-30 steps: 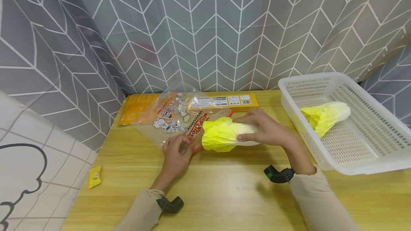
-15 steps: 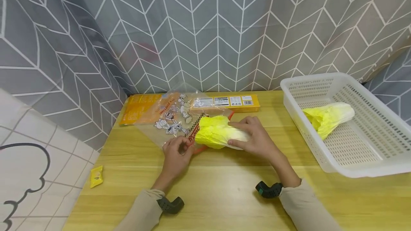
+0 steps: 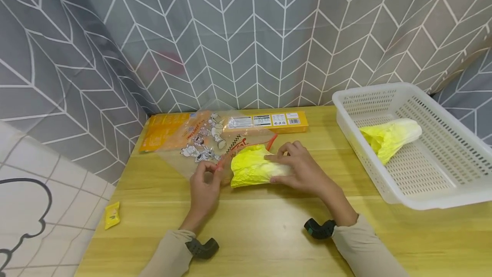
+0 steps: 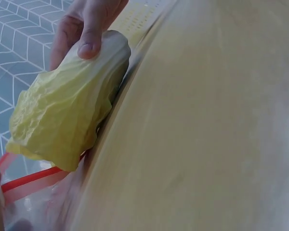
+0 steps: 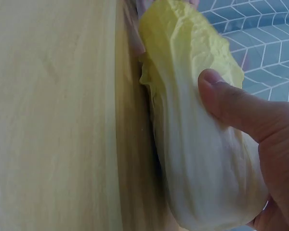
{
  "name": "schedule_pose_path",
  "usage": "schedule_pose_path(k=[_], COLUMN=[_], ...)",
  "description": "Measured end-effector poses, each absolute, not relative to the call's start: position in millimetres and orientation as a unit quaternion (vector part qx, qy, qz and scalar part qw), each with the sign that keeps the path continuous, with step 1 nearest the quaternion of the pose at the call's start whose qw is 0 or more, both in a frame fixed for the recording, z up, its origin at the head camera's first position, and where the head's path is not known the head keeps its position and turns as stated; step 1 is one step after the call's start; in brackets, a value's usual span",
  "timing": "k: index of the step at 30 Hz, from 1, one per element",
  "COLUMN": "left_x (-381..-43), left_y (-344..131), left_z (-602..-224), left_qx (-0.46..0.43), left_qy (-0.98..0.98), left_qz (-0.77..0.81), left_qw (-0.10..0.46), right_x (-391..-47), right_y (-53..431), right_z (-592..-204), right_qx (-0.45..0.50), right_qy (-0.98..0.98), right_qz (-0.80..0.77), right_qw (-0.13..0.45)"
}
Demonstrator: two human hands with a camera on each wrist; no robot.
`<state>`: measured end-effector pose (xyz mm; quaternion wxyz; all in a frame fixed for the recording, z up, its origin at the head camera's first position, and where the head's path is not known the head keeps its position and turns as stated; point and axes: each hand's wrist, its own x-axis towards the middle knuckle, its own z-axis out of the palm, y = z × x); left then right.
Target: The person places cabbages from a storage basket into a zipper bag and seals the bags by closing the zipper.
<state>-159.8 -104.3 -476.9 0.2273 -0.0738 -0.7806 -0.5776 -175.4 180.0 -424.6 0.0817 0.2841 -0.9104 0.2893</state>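
Observation:
A Chinese cabbage [image 3: 251, 168], yellow at the leafy end and white at the base, lies sideways in my right hand [image 3: 303, 170]. Thumb and fingers grip its white base, and the right wrist view shows the thumb [image 5: 231, 101] along its side. My left hand [image 3: 203, 191] pinches the red-edged mouth of a clear printed plastic bag [image 3: 180, 151]. In the left wrist view the cabbage's leafy tip [image 4: 62, 149] meets the bag's red edge [image 4: 31, 183]; how far it sits inside cannot be told.
A white perforated basket [image 3: 388, 189] at the right holds another Chinese cabbage [image 3: 396, 136]. Behind the bag lie an orange box [image 3: 297, 128] and an orange packet [image 3: 153, 136]. A small yellow sachet [image 3: 112, 216] is at the table's left edge. A patterned curtain [image 3: 269, 33] hangs behind.
My right hand has brought the cabbage leftward to the bag's mouth. The left hand keeps its pinch on the bag, whose red edge now stands raised behind the leaves.

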Motion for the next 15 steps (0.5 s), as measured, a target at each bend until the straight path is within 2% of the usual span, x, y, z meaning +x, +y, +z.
schedule_pose_path(k=[9,15], left_x=[-159.1,-159.4], left_y=[-102.8,-99.7], left_z=[-476.3,-477.7], left_qx=[-0.164,-0.22], left_qy=[-0.761,-0.765], left_qz=[-0.545,-0.487], left_qw=[0.311,0.359], right_x=[-174.1,-173.2], right_y=[174.8,174.5], right_z=[-420.6,-420.9], right_qx=[0.267,0.233], right_qy=[-0.919,-0.909], right_qz=[0.28,0.331], right_qw=[0.077,0.099])
